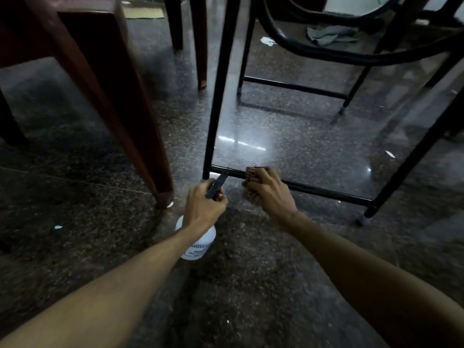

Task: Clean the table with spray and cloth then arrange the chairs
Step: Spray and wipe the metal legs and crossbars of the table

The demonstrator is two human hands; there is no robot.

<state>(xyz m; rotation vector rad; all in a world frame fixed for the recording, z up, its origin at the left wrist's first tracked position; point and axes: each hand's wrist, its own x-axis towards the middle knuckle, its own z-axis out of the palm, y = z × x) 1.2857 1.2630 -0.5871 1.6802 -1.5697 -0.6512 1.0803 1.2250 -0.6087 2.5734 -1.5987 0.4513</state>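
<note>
I am low to the floor, looking under a black metal table frame (216, 96). My left hand (204, 205) grips the black trigger head of a white spray bottle (198, 243), whose nozzle points at the frame's low crossbar (326, 190). My right hand (270, 192) presses a brown patterned cloth (253, 175) against that crossbar, just right of the near leg. Small drops glisten on the floor beside the bar.
A dark red chair leg (140, 136) stands close on the left. Black chair frames (351, 54) and their legs fill the upper right, with a grey rag (331, 35) on the floor behind. Bits of white paper litter the speckled stone floor (251, 272).
</note>
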